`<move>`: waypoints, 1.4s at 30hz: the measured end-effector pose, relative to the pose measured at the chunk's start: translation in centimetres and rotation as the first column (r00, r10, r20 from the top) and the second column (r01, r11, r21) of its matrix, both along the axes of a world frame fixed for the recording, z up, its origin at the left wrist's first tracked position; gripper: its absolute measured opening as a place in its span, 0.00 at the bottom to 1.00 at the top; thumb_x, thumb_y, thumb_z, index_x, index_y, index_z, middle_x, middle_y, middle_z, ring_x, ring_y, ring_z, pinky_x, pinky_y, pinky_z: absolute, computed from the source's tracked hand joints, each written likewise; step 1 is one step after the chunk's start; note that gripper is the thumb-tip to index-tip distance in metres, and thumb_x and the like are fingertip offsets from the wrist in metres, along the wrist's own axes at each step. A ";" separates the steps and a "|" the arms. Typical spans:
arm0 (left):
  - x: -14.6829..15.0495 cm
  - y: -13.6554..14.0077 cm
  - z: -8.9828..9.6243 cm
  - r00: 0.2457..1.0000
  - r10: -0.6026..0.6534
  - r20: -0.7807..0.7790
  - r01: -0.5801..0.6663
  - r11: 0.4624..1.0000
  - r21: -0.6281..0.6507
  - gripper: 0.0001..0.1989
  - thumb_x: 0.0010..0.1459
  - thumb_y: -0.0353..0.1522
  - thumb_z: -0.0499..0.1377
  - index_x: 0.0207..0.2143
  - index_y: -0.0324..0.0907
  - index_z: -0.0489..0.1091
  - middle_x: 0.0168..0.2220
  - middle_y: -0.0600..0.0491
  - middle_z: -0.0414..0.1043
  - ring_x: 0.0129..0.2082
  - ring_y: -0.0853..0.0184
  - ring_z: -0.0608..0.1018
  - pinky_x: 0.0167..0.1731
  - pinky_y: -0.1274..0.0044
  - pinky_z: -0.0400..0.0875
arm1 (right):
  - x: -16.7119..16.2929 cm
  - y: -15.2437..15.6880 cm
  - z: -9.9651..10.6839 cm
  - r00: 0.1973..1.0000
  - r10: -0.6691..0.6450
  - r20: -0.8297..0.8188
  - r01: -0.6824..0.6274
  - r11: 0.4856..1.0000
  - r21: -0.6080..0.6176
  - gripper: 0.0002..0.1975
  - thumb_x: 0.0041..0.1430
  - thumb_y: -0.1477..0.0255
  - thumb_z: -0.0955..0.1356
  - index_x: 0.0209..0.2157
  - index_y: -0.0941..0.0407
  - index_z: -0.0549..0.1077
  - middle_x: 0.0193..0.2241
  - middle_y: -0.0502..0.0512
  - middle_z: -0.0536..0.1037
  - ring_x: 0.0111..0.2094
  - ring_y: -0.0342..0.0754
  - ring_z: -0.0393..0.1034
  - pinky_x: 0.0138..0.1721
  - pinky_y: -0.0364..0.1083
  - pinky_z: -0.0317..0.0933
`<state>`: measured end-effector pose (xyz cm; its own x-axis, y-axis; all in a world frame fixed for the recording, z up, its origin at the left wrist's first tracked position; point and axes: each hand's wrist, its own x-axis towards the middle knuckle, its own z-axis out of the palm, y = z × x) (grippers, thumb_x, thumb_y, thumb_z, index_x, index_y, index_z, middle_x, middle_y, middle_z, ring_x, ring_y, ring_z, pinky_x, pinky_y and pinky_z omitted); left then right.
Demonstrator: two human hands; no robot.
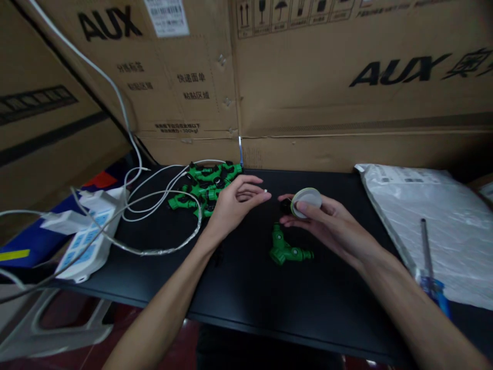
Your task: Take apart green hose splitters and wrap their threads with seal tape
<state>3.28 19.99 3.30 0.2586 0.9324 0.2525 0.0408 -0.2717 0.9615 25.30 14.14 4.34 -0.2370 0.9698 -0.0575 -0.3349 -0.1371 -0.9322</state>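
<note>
My left hand (236, 203) hovers over the black table with its fingers loosely bent and apart. A tiny white bit (265, 191) shows at its fingertips; I cannot make out what it is. To the right, my right hand (327, 216) is closed around a round, pale flat disc (308, 202) with a yellow-green rim, the thumb pressed on its face. A small black part (285, 206) is also between those fingers. Below the hands lies a green Y-shaped hose connector (287, 251). Behind my left hand several similar green connectors (208, 192) with black parts are piled.
A white power strip (92, 236) with plugged-in chargers and looping white cables (169, 252) takes up the left side. On the right, a screwdriver (427, 252) lies on a silvery-white package (435, 221). Large cardboard boxes (300, 103) wall off the back.
</note>
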 end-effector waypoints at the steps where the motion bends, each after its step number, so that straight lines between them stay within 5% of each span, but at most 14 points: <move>1: -0.5 -0.3 0.2 0.997 -0.005 -0.071 0.007 0.999 0.032 0.16 0.57 0.37 0.71 0.45 0.41 0.76 0.37 0.52 0.82 0.40 0.65 0.84 0.44 0.73 0.76 | 0.1 -0.1 0.0 0.999 0.034 0.009 -0.034 0.999 -0.004 0.11 0.61 0.66 0.76 0.45 0.54 0.83 0.48 0.57 0.83 0.40 0.48 0.82 0.48 0.50 0.75; 8: -4.3 -4.3 2.0 0.786 -0.058 -0.616 0.164 0.980 0.116 0.08 0.66 0.35 0.64 0.46 0.45 0.80 0.44 0.52 0.84 0.43 0.63 0.83 0.47 0.71 0.74 | -0.2 -1.1 1.0 0.949 0.281 0.140 -0.284 0.959 0.001 0.17 0.61 0.65 0.76 0.50 0.56 0.81 0.39 0.56 0.84 0.38 0.46 0.82 0.43 0.45 0.74; 11: -4.9 -5.7 1.8 0.709 -0.069 -0.702 0.224 0.966 0.131 0.09 0.66 0.32 0.63 0.48 0.44 0.79 0.47 0.51 0.83 0.49 0.60 0.81 0.52 0.67 0.72 | -1.0 -1.7 1.6 0.897 0.375 0.234 -0.397 0.916 0.056 0.12 0.61 0.66 0.75 0.44 0.57 0.83 0.38 0.56 0.85 0.38 0.46 0.81 0.42 0.45 0.74; 16: -4.6 -7.5 0.9 0.705 -0.076 -0.705 0.229 0.965 0.124 0.11 0.66 0.30 0.63 0.50 0.43 0.78 0.47 0.50 0.82 0.50 0.59 0.80 0.53 0.66 0.73 | -0.9 -1.8 2.1 0.816 0.457 0.353 -0.528 0.839 0.135 0.09 0.63 0.66 0.74 0.38 0.57 0.84 0.42 0.58 0.84 0.38 0.46 0.81 0.43 0.47 0.74; 21: -2.7 -10.8 0.2 0.738 -0.144 -0.659 0.264 0.961 0.085 0.09 0.64 0.33 0.66 0.47 0.46 0.79 0.45 0.53 0.81 0.45 0.62 0.82 0.50 0.70 0.75 | 1.3 -1.3 2.7 0.921 0.202 0.334 -0.247 0.964 0.097 0.14 0.60 0.66 0.76 0.46 0.58 0.82 0.37 0.56 0.85 0.35 0.47 0.81 0.39 0.46 0.75; 25: 0.4 -13.8 -0.8 0.769 -0.313 -0.558 0.378 0.926 0.003 0.11 0.66 0.33 0.65 0.51 0.47 0.77 0.48 0.54 0.81 0.47 0.66 0.83 0.51 0.74 0.77 | 2.9 -2.8 2.4 0.960 -0.004 0.280 -0.016 0.997 0.070 0.14 0.57 0.65 0.78 0.42 0.57 0.84 0.42 0.58 0.85 0.34 0.47 0.82 0.39 0.46 0.77; 33: 6.8 -14.3 -3.1 0.768 -0.171 -0.617 0.334 0.929 0.159 0.11 0.69 0.26 0.58 0.50 0.39 0.76 0.50 0.48 0.80 0.48 0.60 0.83 0.51 0.64 0.81 | 5.1 -9.9 -1.7 0.957 -0.239 0.166 0.272 0.937 -0.217 0.13 0.55 0.65 0.79 0.43 0.52 0.85 0.52 0.58 0.82 0.41 0.52 0.83 0.44 0.47 0.79; 42: 7.4 -14.4 -3.9 0.890 -0.048 -0.454 0.140 0.976 0.170 0.11 0.65 0.25 0.63 0.49 0.43 0.75 0.49 0.50 0.81 0.50 0.60 0.81 0.53 0.63 0.80 | 5.3 -12.0 -2.2 0.899 -0.328 0.291 0.411 0.861 -0.298 0.20 0.51 0.63 0.81 0.44 0.56 0.84 0.56 0.67 0.79 0.39 0.59 0.84 0.36 0.50 0.81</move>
<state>10.70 5.61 -0.59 0.4701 0.8429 0.2616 0.4163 -0.4732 0.7764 30.64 2.11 2.15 0.1946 0.8908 -0.4106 -0.2153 -0.3697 -0.9039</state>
